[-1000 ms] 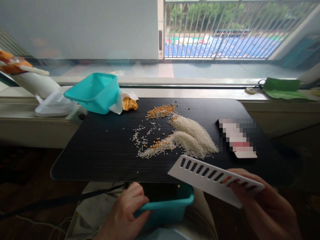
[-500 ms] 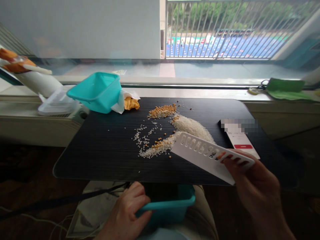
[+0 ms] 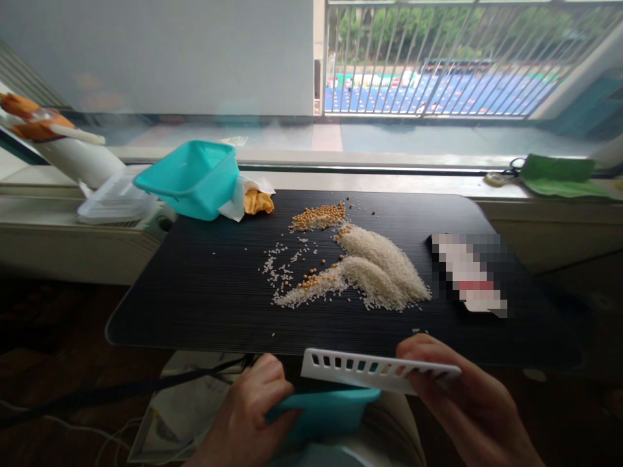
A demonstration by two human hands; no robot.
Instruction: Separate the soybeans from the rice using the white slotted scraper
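My left hand (image 3: 256, 402) grips the left rim of a teal plastic bin (image 3: 324, 415) below the table's front edge. In my right hand (image 3: 462, 392) is a white slotted plastic strip (image 3: 348, 371), its left end over the bin's opening. Whether anything lies on the strip cannot be seen, and the bin's inside is mostly hidden. Beyond my hands, white rice (image 3: 384, 263) is heaped on the dark table (image 3: 195, 311). Yellow soybeans (image 3: 324, 213) lie in a pile behind it, with some rice among them. More beans and grains are scattered at the heap's left.
Another teal bin (image 3: 195, 185) stands at the back left, beside a crumpled orange-and-white wrapper (image 3: 257, 200). A pixelated phone (image 3: 470, 275) lies on the right. Along the windowsill are a clear plastic container (image 3: 114, 198), a green cloth (image 3: 557, 175) and a tape roll (image 3: 495, 179).
My right hand has brought the white slotted strip from the rice heap down and left, over the bin. My left hand keeps its grip. The rice once behind the strip is now visible.
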